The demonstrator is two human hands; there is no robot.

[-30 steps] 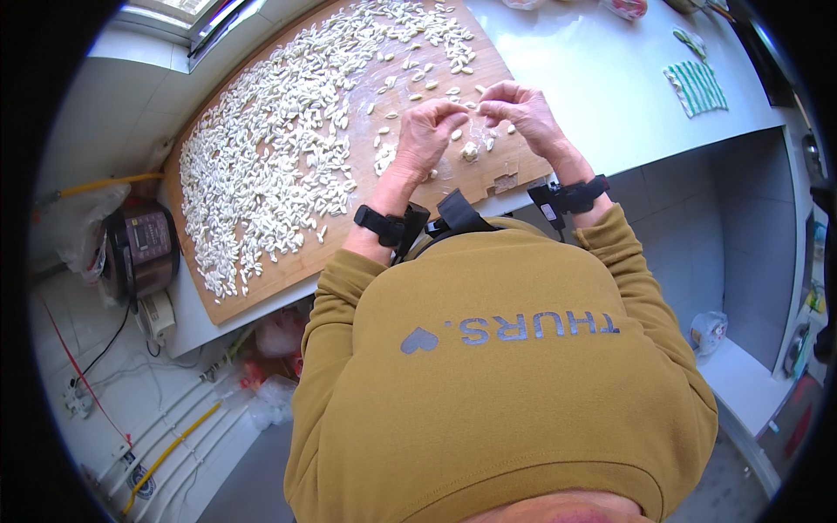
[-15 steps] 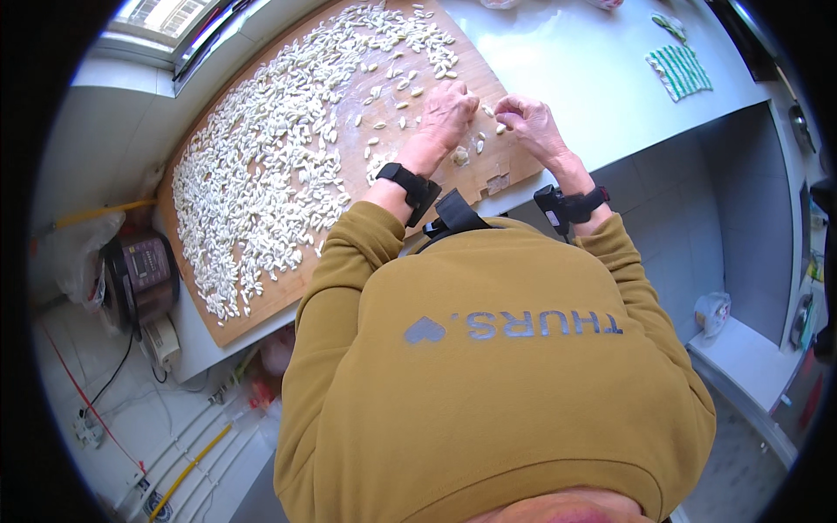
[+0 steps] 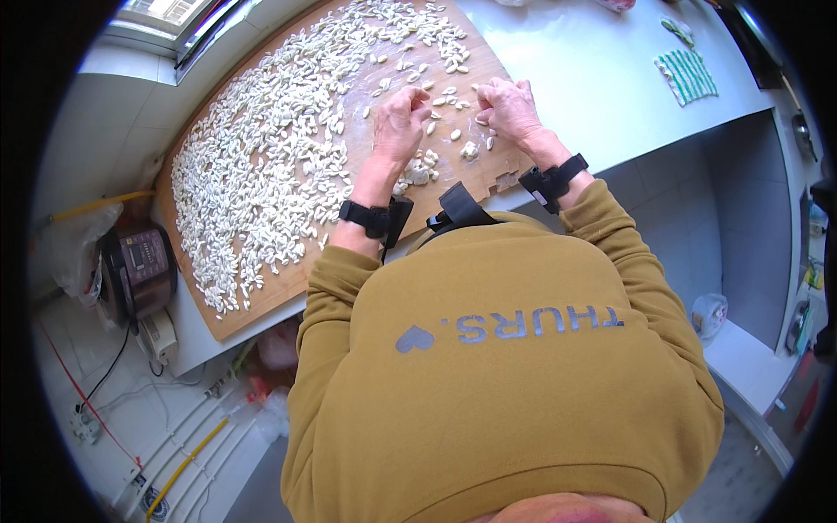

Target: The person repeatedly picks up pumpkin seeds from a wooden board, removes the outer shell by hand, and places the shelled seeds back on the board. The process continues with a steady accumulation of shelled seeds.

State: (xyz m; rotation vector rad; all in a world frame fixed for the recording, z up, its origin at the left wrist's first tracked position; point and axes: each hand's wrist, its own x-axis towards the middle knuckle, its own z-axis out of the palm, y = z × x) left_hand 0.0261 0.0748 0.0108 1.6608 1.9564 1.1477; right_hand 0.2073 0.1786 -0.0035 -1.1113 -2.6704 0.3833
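A large wooden board (image 3: 482, 54) is covered on its left with many small, pale, shell-like dough pieces (image 3: 279, 144). My left hand (image 3: 399, 126) is over the board's right part, its fingers curled closed; whatever is in them is hidden. To its right, my right hand (image 3: 510, 111) has its fingers bent together at the board's right edge, and I cannot make out anything in them. Between the hands lie several loose dough pieces (image 3: 455, 135) and a rougher lump of dough (image 3: 470, 150). A small heap of dough bits (image 3: 420, 170) sits just below my left hand.
The board lies on a white counter (image 3: 575, 70). On the counter's far right is a green-and-white striped cloth (image 3: 687, 76). A dark countertop cooker (image 3: 144, 261) stands left of the board, beside a plastic bag (image 3: 80, 248). A window (image 3: 161, 22) is at the upper left.
My left hand has moved left, away from the right hand, uncovering dough pieces between them. My right hand has shifted slightly left and up.
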